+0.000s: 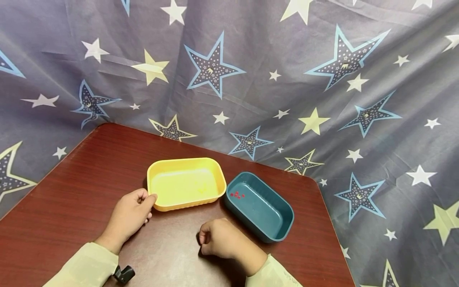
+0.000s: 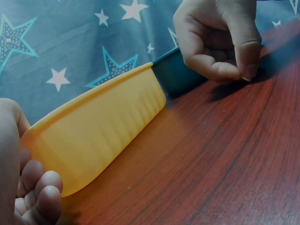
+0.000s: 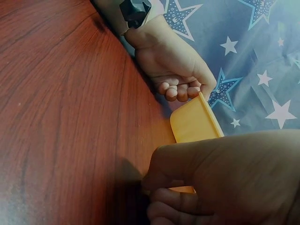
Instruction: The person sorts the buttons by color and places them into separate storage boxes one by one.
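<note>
A yellow rectangular tray [image 1: 186, 206] stands on the table, with a few faint small yellow bits [image 1: 202, 190] inside at its right. My left hand [image 1: 130, 213] grips its near left corner, thumb over the rim and fingers against the outer wall. To the right, my right hand [image 1: 222, 241] is held low over the table, in front of the dark teal tray [image 1: 259, 207]. In the left wrist view, the thumb and index finger of that hand pinch a tiny pale yellow piece [image 2: 246, 79], mostly hidden by the fingertips. Several small red pieces [image 1: 236, 195] lie at the teal tray's left end.
The reddish-brown wooden table [image 1: 172, 247] ends at a grey star-patterned curtain [image 1: 258, 103] behind and along both sides. The two trays sit close together near the back. A black wrist camera mount [image 1: 124, 274] sticks out by the left sleeve.
</note>
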